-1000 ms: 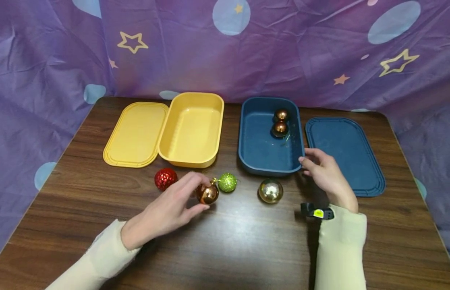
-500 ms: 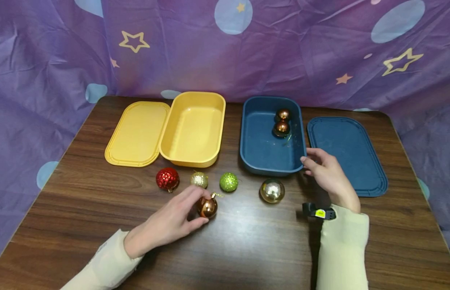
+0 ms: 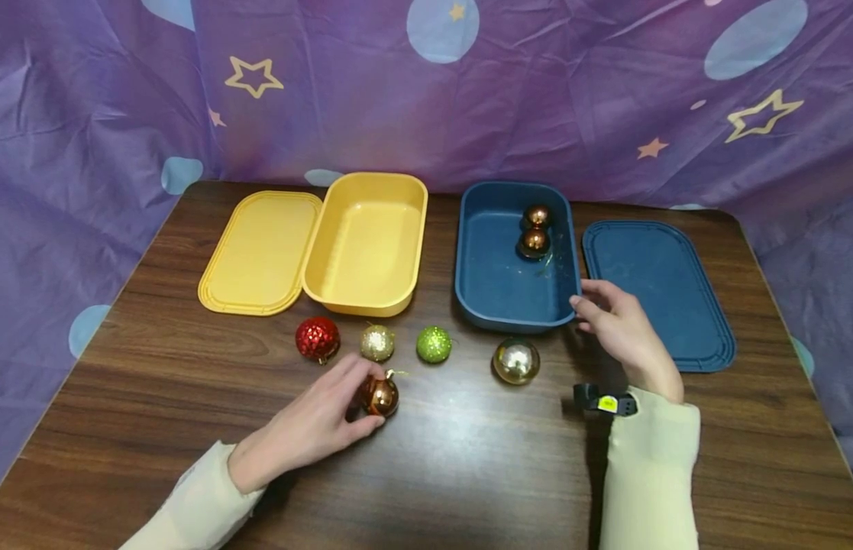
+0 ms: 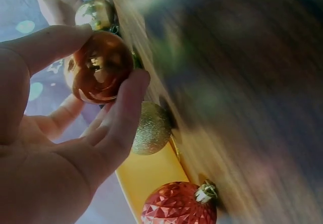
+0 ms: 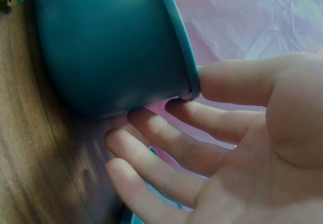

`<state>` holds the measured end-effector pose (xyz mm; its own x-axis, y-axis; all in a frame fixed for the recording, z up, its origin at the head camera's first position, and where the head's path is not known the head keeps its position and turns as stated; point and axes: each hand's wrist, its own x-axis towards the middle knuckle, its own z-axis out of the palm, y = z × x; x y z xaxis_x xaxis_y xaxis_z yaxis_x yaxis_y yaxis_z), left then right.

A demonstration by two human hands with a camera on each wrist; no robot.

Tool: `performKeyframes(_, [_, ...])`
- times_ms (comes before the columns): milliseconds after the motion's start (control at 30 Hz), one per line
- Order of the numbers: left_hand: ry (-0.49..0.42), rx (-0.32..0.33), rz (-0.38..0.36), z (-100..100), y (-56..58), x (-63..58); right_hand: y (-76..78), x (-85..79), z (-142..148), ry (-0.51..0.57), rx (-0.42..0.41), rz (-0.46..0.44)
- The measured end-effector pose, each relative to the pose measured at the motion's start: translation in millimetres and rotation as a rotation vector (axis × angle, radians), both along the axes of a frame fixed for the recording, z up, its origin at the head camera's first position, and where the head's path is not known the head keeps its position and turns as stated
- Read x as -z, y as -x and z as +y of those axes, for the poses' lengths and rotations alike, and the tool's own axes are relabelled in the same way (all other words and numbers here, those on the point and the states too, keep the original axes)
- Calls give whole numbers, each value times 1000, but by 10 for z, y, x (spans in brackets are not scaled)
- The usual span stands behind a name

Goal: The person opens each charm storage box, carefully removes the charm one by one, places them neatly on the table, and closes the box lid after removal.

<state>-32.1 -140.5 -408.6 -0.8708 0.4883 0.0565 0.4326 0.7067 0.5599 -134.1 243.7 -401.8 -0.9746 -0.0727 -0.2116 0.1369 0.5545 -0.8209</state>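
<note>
My left hand [image 3: 323, 416] grips a shiny copper bauble [image 3: 381, 396] between thumb and fingers. In the left wrist view this copper bauble [image 4: 103, 67] sits at the fingertips, its gold cap turned away. Just beyond that hand stand a red faceted bauble [image 3: 318, 339], a gold glitter bauble [image 3: 377, 342] and a green glitter bauble [image 3: 434, 344]. My right hand [image 3: 625, 336] holds the near right corner of the blue box [image 3: 491, 317], thumb over its rim and fingers at the outer wall [image 5: 111, 47]. Two copper baubles [image 3: 536, 231] lie inside the box.
A smooth gold bauble [image 3: 516, 361] rests in front of the blue box. The yellow box [image 3: 364, 305] and its lid [image 3: 257, 256] stand at the left; the blue lid [image 3: 663, 298] lies at the right. A purple cloth [image 3: 522, 99] hangs behind the table.
My left hand has drawn the copper bauble back toward me and slightly left, out from the row, uncovering the gold glitter bauble. The right hand stays on the blue box.
</note>
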Motion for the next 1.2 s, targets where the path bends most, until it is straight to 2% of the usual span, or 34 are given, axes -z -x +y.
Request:
performKeyframes(500, [62, 20, -85, -29, 29, 52, 2, -13, -3, -14, -2, -7])
performKeyframes(867, [58, 30, -122, -43, 65, 49, -1, -3, 0, -4, -2, -8])
performKeyframes(1200, [50, 27, -110, -47, 79, 59, -2, -7, -4, -8, 5, -11])
